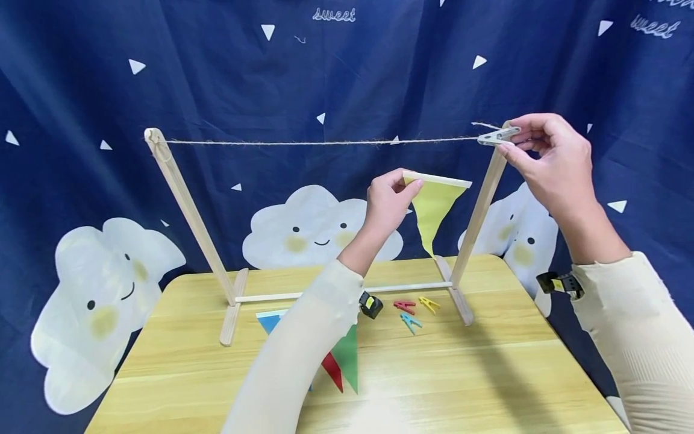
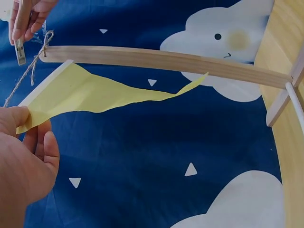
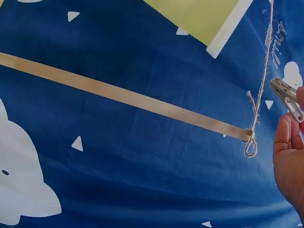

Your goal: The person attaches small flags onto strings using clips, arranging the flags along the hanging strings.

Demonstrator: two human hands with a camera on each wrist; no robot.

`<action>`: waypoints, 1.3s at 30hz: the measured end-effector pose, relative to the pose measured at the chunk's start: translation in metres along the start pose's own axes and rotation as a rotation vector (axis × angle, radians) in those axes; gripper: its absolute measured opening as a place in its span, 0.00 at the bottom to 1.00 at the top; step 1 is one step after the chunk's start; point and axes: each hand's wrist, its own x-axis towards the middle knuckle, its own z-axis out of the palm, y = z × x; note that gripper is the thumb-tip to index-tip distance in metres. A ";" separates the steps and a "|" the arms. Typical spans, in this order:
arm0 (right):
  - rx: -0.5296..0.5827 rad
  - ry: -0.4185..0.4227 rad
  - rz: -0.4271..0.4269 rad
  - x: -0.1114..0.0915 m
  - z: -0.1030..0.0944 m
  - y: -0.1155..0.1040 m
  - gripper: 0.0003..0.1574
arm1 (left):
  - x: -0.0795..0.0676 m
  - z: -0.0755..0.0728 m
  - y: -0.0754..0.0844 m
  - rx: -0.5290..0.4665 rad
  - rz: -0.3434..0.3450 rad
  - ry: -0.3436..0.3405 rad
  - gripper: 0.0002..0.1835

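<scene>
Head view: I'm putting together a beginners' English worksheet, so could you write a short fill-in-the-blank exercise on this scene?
1. The left hand holds a pennant that is mainly ____.
2. The pale clothespin is in the person's ____ hand.
3. This view shows ____ clothespins lying on the table.
4. The held pennant appears ____ (above or below) the stretched twine.

Missing words: yellow; right; three; below.

Worktop (image 1: 179, 374): light wood-grain. On it: wooden stand (image 1: 401, 288); red peg (image 1: 403, 306), yellow peg (image 1: 429, 305), blue peg (image 1: 410, 322), grouped together; blue pennant (image 1: 267, 323), red pennant (image 1: 333, 371), green pennant (image 1: 348, 355), partly hidden.
</scene>
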 end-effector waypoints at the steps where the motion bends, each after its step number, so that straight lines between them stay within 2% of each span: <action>1: -0.004 -0.001 -0.001 0.001 0.000 -0.001 0.23 | 0.000 0.001 0.000 -0.005 0.002 0.003 0.06; 8: -0.055 -0.001 -0.005 0.006 -0.003 -0.005 0.22 | 0.000 0.005 0.001 -0.026 0.006 0.013 0.06; 14: -0.135 -0.017 -0.033 0.011 -0.006 -0.008 0.23 | 0.002 0.009 0.002 -0.039 -0.021 0.014 0.08; 27: -0.204 -0.036 -0.099 0.025 -0.015 -0.010 0.23 | 0.009 0.020 0.013 -0.068 -0.022 0.051 0.08; 34: -0.238 -0.073 -0.089 0.029 -0.016 -0.011 0.23 | 0.014 0.024 0.015 -0.099 -0.015 0.052 0.08; 39: -0.312 -0.094 -0.149 0.033 -0.018 -0.011 0.21 | 0.016 0.029 0.018 -0.106 -0.016 0.061 0.08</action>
